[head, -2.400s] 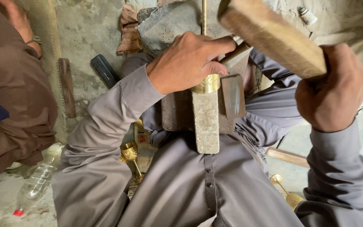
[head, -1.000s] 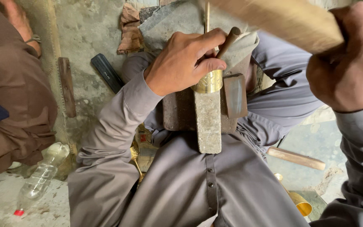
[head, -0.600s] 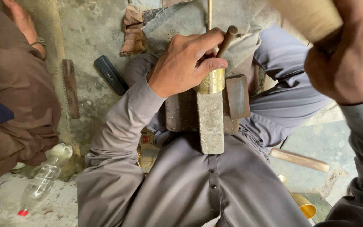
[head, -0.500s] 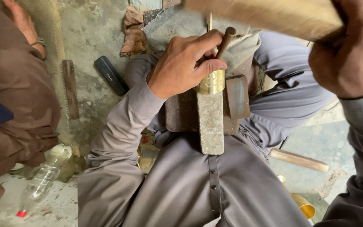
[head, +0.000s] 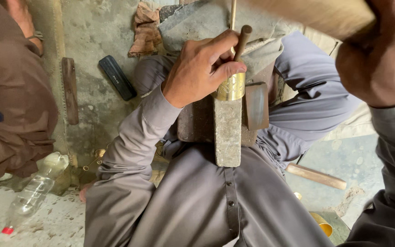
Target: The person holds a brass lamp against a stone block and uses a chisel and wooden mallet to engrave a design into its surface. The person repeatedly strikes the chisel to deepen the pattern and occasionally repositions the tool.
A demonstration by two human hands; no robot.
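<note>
**Floor-level metalworking workshop**

Setting: bare, rough concrete floor (head: pixel 92 41), dusty and littered with grit. Work is done seated on the ground, at a worn stone block (head: pixel 227 132) held between the knees as a bench. Loose about it: wooden stick (head: pixel 315 176), flat rusty bar (head: pixel 69 89), black case (head: pixel 117 77), crumpled rag (head: pixel 146 28), brass pieces (head: pixel 321 223), empty plastic bottle (head: pixel 35 190). A second person in brown clothing (head: pixel 10 96) sits close by.

Left hand (head: pixel 202 68) curled in a grip; right hand (head: pixel 380 59) raised, fist closed.
</note>
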